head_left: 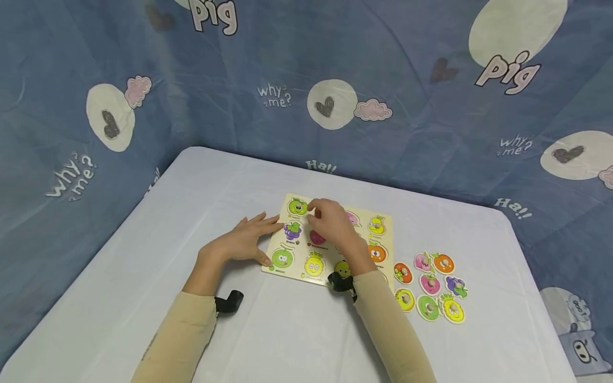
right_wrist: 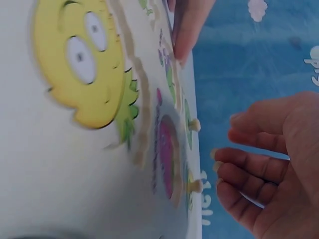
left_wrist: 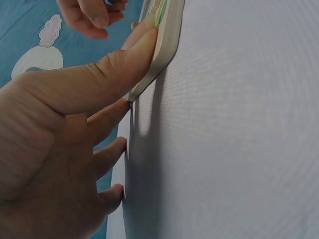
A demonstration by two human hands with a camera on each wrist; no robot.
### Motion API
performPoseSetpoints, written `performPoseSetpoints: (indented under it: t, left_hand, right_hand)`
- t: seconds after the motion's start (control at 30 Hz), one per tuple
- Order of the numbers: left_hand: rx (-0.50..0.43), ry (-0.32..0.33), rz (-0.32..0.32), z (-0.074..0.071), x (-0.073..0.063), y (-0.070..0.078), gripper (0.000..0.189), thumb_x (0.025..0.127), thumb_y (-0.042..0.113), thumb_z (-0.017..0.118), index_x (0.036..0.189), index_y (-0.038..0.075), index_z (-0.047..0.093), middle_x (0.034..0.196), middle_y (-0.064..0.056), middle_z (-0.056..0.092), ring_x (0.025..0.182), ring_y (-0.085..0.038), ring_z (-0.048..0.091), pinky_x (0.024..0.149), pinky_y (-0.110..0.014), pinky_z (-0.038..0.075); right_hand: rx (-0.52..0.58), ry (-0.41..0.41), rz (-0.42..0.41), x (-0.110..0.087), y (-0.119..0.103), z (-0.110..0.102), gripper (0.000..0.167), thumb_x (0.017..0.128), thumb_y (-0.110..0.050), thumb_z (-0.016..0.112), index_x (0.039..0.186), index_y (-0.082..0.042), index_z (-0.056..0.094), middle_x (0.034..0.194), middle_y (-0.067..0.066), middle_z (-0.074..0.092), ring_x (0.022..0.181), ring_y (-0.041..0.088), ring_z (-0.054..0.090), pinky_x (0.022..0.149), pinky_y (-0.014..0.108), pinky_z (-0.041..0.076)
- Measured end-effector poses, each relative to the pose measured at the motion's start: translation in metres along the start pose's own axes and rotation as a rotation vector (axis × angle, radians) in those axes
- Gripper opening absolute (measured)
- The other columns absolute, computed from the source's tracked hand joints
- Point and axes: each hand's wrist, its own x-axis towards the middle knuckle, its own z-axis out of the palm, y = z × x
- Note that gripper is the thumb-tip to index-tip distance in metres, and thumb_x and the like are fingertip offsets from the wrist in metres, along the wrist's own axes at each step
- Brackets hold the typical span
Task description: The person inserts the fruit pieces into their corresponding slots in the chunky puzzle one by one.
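Observation:
A cream wooden fruit puzzle board lies on the table. My left hand is spread at its left edge, the thumb on the front left corner beside the melon picture; the left wrist view shows the thumb touching the board's rim. Above the board's back left part is my right hand, next to the green apple piece. In the right wrist view its fingers are loosely bent with nothing between them, apart from the wooden knobs. The pear piece sits at the back right.
Right of the board lies a group of loose knobbed fruit pieces, among them an orange, grapes, a pineapple and a green melon. Blue printed cloth hangs behind the white table.

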Motion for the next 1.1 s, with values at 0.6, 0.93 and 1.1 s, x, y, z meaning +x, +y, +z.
performPoseSetpoints:
  t: [0.6, 0.93, 1.1]
  left_hand:
    - [-0.007, 0.002, 0.002, 0.000, 0.000, 0.002, 0.104, 0.065, 0.032, 0.090, 0.154, 0.021, 0.038, 0.166, -0.004, 0.025, 0.156, -0.036, 0.006, 0.124, -0.063, 0.002]
    - [-0.007, 0.010, 0.014, 0.001, -0.001, 0.000, 0.104, 0.065, 0.032, 0.090, 0.154, 0.021, 0.038, 0.166, -0.003, 0.025, 0.156, -0.036, 0.007, 0.124, -0.063, 0.003]
    - [-0.012, 0.010, 0.009, 0.001, 0.000, 0.000, 0.104, 0.066, 0.031, 0.090, 0.154, 0.021, 0.037, 0.166, -0.003, 0.024, 0.156, -0.036, 0.006, 0.124, -0.063, 0.002]
  right_hand:
    - [0.006, 0.106, 0.093, -0.035, 0.042, -0.025, 0.022, 0.095, -0.019, 0.059, 0.112, -0.011, 0.071, 0.091, 0.004, 0.064, 0.081, 0.021, 0.054, 0.073, 0.032, 0.048]
    - [0.043, 0.132, 0.161, -0.053, 0.074, -0.051, 0.023, 0.096, -0.021, 0.060, 0.114, -0.010, 0.070, 0.104, 0.010, 0.067, 0.090, 0.026, 0.058, 0.080, 0.041, 0.052]
    - [0.026, 0.118, 0.195, -0.065, 0.091, -0.063, 0.025, 0.096, -0.018, 0.056, 0.115, -0.007, 0.069, 0.103, 0.013, 0.066, 0.088, 0.027, 0.056, 0.077, 0.039, 0.050]
